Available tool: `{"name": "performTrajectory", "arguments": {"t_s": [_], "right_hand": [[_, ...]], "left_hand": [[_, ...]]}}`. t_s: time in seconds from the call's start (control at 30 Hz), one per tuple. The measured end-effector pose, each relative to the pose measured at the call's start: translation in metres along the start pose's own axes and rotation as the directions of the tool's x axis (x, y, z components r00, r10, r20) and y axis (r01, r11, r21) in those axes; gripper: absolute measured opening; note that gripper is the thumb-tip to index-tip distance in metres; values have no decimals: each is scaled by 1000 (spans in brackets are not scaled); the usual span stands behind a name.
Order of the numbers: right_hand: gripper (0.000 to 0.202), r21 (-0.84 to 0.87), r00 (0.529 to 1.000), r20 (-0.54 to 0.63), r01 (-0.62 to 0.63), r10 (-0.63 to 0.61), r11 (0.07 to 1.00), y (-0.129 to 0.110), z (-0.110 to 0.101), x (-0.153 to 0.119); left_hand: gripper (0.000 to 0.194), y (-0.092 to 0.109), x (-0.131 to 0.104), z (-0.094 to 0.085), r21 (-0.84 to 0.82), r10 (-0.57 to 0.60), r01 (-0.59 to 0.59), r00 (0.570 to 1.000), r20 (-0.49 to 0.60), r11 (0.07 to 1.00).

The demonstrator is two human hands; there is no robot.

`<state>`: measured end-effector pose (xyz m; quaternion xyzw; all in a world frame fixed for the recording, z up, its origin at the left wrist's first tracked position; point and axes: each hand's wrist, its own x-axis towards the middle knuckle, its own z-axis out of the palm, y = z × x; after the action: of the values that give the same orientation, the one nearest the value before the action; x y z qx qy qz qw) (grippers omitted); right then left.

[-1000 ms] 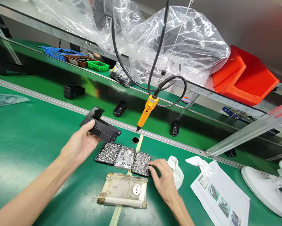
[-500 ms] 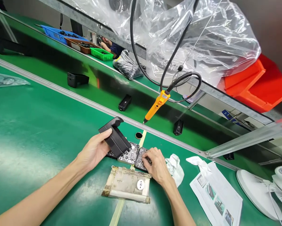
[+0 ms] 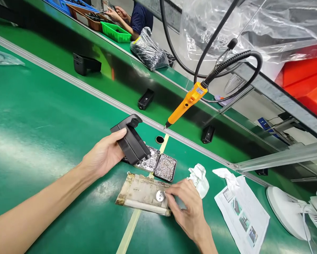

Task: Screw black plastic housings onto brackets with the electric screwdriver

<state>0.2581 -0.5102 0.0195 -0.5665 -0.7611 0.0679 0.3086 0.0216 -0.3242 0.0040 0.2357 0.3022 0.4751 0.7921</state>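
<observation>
In the middle of the frame, our left hand (image 3: 104, 157) grips a long black part (image 3: 133, 143) with a curved end. At the lower middle, the fingertips of our right hand (image 3: 188, 206) are right by a round silver disc (image 3: 159, 196) on a worn, taped pad (image 3: 139, 194). We cannot tell if they hold something tiny. Just above the pad, we see a tray of small metal bits (image 3: 165, 168). Next to it, a second tray (image 3: 153, 160) is partly hidden by the black part. Above the middle, a yellow screwdriver (image 3: 186, 106) hangs tip down. At the lower right, a printed sheet (image 3: 233, 225) lies on our green worktop (image 3: 52, 134), near a crumpled white tissue (image 3: 199, 180).
</observation>
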Motion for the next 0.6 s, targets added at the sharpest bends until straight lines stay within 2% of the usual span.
{"name": "performTrajectory", "arguments": {"t_s": [0.2,0.33,0.47,0.6], "right_hand": [[20,-251,965,198,217,-169,943,-13,-6,-3],[29,-361,938,247,323,-244,875,-22,-12,4],[27,-352,943,238,308,-233,884,-22,-14,2],[25,-229,976,170,170,-132,958,-14,-10,-6]], "left_hand": [[38,0,1,1,40,21,-22,1000,3,999],[36,0,3,-1,49,49,-51,998,35,997],[36,2,3,-3,55,50,-53,998,41,997],[37,2,2,-3,62,45,-48,998,49,997]]}}
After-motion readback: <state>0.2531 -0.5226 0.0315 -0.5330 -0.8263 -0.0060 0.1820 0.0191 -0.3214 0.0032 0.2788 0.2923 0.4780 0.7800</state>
